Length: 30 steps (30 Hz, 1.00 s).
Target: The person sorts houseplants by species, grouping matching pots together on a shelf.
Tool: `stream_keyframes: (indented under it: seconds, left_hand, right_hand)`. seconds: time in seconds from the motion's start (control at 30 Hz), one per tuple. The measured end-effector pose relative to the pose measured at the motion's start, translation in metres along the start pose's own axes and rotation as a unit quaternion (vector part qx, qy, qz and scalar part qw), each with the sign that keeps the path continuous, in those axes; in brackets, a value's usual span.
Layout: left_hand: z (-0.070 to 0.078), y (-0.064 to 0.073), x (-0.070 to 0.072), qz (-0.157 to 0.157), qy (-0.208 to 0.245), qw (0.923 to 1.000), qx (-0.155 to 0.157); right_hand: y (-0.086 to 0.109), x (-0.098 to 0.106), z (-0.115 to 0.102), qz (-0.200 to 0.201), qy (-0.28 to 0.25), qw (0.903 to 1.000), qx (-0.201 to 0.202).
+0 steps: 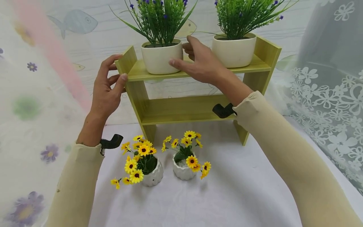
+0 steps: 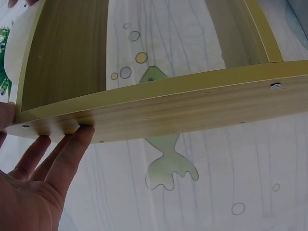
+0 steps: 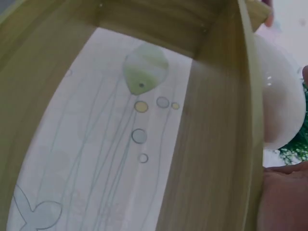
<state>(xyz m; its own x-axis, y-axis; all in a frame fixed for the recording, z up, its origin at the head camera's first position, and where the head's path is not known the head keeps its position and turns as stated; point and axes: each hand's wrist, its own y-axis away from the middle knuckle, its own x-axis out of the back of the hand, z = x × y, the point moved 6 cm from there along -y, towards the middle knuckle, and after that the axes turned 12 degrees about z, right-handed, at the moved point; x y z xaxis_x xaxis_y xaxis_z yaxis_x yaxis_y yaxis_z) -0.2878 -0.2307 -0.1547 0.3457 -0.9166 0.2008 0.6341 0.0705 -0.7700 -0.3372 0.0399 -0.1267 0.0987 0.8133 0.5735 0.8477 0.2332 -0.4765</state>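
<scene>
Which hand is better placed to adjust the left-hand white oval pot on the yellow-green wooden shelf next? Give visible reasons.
Right, probably. The right hand is at the right end of the white oval pot; the left hand holds the shelf's left side panel.

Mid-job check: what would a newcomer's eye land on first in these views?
Probably the two purple-flowered plants in white pots, on the top board of the shelf. Next, the two yellow-flowered plants on the white cloth in front of it. Then the left hand, gripping the shelf's left end, and the right hand, at the left white pot.
</scene>
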Motion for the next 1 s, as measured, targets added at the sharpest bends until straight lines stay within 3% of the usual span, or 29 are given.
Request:
stream_keyframes:
  seconds: [0.13, 0.3, 0.47, 0.63, 0.8, 0.87, 1.0]
  left_hand:
    - [0.0, -0.001, 0.001, 0.004, 0.0, 1.0, -0.001]
    - [0.0, 0.0, 0.001, 0.002, -0.001, 1.0, 0.003]
    - [0.002, 0.001, 0.002, 0.004, -0.003, 1.0, 0.001]
    - [0.001, 0.002, 0.001, 0.006, -0.006, 1.0, 0.003]
    - [-0.001, 0.001, 0.001, 0.009, -0.009, 0.9999, 0.0]
    - [-0.001, 0.001, 0.001, 0.01, -0.008, 0.9999, 0.001]
    - [0.0, 0.001, 0.0, 0.007, 0.001, 1.0, 0.004]
  right_hand:
    - [0.016, 0.008, 0.002, 0.02, -0.008, 0.9996, 0.019]
    - [0.041, 0.014, -0.004, 0.065, -0.045, 0.9919, 0.099]
    - [0.074, 0.018, -0.016, 0.127, -0.111, 0.9659, 0.197]
    - [0.1, 0.015, -0.011, 0.156, -0.185, 0.9351, 0.259]
    - [0.117, 0.003, 0.015, 0.156, -0.25, 0.9149, 0.277]
    - [0.122, -0.004, 0.031, 0.15, -0.265, 0.9139, 0.268]
    - [0.134, -0.02, 0.063, 0.134, -0.278, 0.9213, 0.237]
